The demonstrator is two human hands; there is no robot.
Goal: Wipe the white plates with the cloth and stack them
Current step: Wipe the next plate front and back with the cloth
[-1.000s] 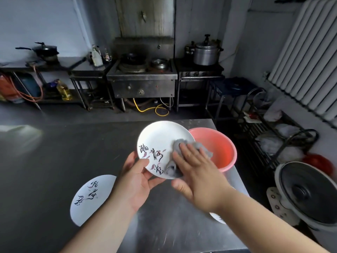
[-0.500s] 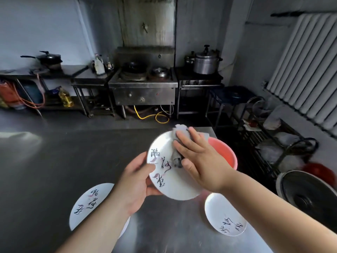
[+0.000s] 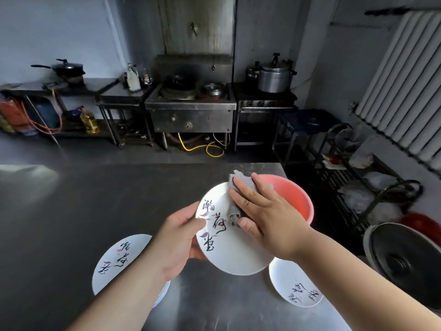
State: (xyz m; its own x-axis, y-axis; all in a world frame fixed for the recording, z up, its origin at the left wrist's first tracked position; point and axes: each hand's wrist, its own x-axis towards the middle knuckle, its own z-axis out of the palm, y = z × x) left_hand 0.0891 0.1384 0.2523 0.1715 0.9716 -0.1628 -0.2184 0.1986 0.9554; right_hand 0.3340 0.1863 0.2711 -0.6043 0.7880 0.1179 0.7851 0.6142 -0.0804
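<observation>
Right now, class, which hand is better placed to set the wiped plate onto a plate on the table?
Left, probably. The left hand already grips the held plate, above the left table plate; the right hand presses the cloth.

Both forearms are reaching forward and converging. The left hand [image 3: 177,237] is gripping with its thumb curled over on top, fingers underneath. The right hand [image 3: 267,212] is pressing palm down, fingers extended and slightly spread.
</observation>
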